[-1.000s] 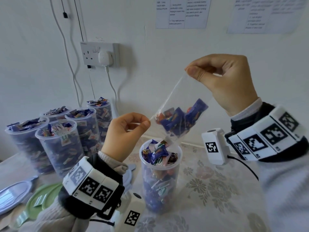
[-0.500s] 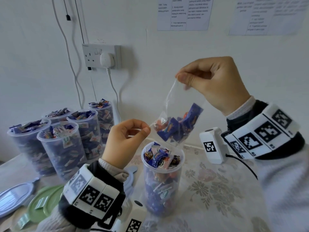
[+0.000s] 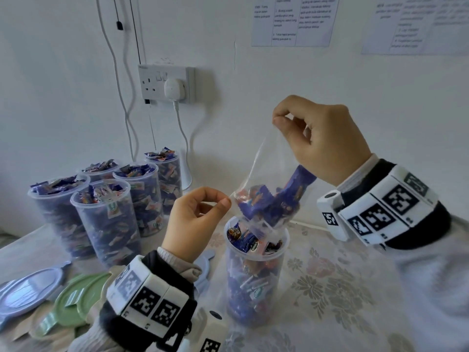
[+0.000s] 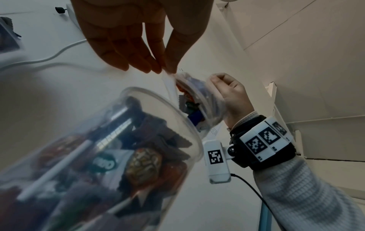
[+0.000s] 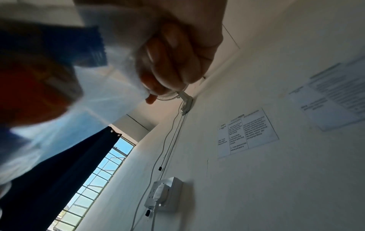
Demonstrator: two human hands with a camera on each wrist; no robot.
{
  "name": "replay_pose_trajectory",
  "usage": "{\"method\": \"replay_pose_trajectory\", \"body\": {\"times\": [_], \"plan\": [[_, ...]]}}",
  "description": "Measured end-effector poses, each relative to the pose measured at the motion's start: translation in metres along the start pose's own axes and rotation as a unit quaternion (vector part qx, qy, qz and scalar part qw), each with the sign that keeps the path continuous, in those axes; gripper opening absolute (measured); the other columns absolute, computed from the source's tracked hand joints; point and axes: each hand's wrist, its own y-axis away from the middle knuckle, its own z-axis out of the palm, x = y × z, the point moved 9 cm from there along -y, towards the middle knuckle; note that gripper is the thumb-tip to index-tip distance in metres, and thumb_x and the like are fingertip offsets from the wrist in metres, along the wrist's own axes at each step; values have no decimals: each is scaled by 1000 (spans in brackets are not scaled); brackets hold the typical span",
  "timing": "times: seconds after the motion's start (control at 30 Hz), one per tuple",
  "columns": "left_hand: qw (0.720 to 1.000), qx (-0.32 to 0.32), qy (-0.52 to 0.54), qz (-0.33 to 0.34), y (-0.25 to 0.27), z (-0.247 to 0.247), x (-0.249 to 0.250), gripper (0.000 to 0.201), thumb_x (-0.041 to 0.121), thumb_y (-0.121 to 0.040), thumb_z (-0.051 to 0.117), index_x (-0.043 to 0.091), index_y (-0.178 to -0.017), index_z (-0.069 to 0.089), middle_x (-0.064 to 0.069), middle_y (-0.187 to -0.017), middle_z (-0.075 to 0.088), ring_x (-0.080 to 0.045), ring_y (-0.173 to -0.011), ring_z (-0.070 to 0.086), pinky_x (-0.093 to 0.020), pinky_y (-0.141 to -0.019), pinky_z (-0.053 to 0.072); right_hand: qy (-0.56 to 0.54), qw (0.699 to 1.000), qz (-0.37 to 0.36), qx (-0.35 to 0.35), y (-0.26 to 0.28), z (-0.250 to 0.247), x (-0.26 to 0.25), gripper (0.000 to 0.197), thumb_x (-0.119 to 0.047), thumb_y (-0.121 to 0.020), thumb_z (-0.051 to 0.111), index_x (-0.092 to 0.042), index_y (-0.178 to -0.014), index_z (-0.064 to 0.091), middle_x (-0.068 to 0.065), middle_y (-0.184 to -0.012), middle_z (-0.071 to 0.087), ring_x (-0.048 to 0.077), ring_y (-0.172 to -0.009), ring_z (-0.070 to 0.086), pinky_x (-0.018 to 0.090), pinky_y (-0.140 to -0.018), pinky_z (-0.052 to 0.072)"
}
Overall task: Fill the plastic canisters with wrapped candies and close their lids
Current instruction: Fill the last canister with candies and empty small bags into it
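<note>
A clear plastic bag (image 3: 269, 179) holding blue and orange wrapped candies (image 3: 274, 201) hangs tilted, mouth down, over an open clear canister (image 3: 256, 278) that is heaped with candies. My right hand (image 3: 322, 138) pinches the bag's upper corner, and my left hand (image 3: 198, 219) pinches its lower left corner beside the canister rim. From the left wrist, the canister (image 4: 110, 150) fills the foreground, with the bag (image 4: 197, 100) stretched between my left hand (image 4: 138, 46) and my right hand (image 4: 231, 93). From the right wrist, the bag (image 5: 94, 93) is a blur under my right hand (image 5: 173, 59).
Several filled lidless canisters (image 3: 106, 212) stand grouped at the left rear against the wall. Loose lids, lilac (image 3: 28, 290) and green (image 3: 76, 301), lie at the front left. A wall socket with a plugged charger (image 3: 172, 87) and hanging cables sits above them. The floral tablecloth (image 3: 330, 288) spreads to the right.
Both hands have lowered the bag toward the canister, so its mouth now reaches the rim. The right hand has come down and the candies have slid toward the lower end.
</note>
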Motion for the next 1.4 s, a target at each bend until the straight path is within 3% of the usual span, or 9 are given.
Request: {"method": "replay_pose_trajectory", "body": {"times": [0.2, 0.4, 0.6, 0.7, 0.8, 0.87, 0.97, 1.3, 1.4], "plan": [[1000, -3, 5, -11, 4, 6, -7, 13, 7, -82, 65, 16, -72, 64, 14, -58, 63, -3, -53, 53, -16, -55, 48, -166, 984, 62, -8, 0, -2, 4, 11, -12, -74, 51, -9, -76, 61, -8, -51, 46, 4, -42, 42, 7, -48, 29], [1000, 20, 13, 9, 1, 0, 0, 13, 9, -80, 67, 18, -71, 65, 14, -56, 64, 1, -53, 54, -12, -55, 48, -219, 974, 55, -16, -8, -7, 3, 11, -13, -81, 64, -19, -91, 61, 3, -73, 67, 33, -69, 62, 40, -69, 53], [999, 29, 10, 15, -1, -2, 2, 12, 11, -79, 68, 19, -69, 67, 12, -55, 64, -4, -54, 53, -12, -55, 47, -239, 968, 74, -11, -7, -9, 9, 15, -11, -80, 72, -22, -81, 62, -8, -75, 69, 9, -68, 65, 22, -62, 51], [999, 22, 8, 22, -1, -1, 5, 12, 11, -79, 67, 19, -70, 67, 13, -55, 64, -2, -53, 53, -11, -55, 47, -267, 959, 91, 39, -5, -17, 16, 19, -11, -79, 73, -25, -79, 61, -7, -77, 70, 16, -73, 69, 18, -65, 47], [1000, 19, 0, 25, 0, 2, 4, 12, 10, -79, 68, 19, -70, 67, 13, -56, 65, -1, -53, 54, -11, -56, 47, -279, 956, 94, -16, 0, -1, 12, 21, -9, -78, 74, -25, -77, 61, -5, -75, 71, 21, -75, 69, 28, -71, 54], [1000, 16, 4, 18, 2, 5, 1, 13, 9, -79, 68, 18, -70, 67, 14, -55, 64, 1, -50, 54, -9, -54, 45, -282, 953, 104, 15, 4, -2, 15, 20, -11, -76, 73, -26, -76, 61, -6, -73, 70, 22, -73, 69, 35, -74, 55], [1000, 17, 9, 15, 3, 5, -1, 14, 9, -79, 67, 18, -69, 66, 14, -54, 64, 2, -49, 53, -9, -53, 44, -297, 947, 111, 53, 8, -7, 22, 18, -10, -77, 72, -23, -77, 59, -7, -75, 70, 15, -73, 70, 28, -73, 54], [1000, 12, 26, 3, 3, 7, -4, 12, 8, -79, 67, 17, -71, 66, 12, -58, 65, 0, -52, 55, -11, -55, 47, -320, 940, 89, 75, 9, -10, 16, 19, -7, -79, 69, -22, -80, 57, 3, -79, 67, 29, -78, 67, 27, -75, 55], [999, 0, 41, 4, 4, 12, -1, 8, 10, -81, 66, 16, -75, 66, 9, -64, 67, -2, -56, 57, -12, -55, 47, -329, 938, 101, 31, 9, -1, 15, 18, -6, -79, 69, -20, -80, 59, 4, -80, 69, 25, -78, 69, 28, -76, 55]]}}
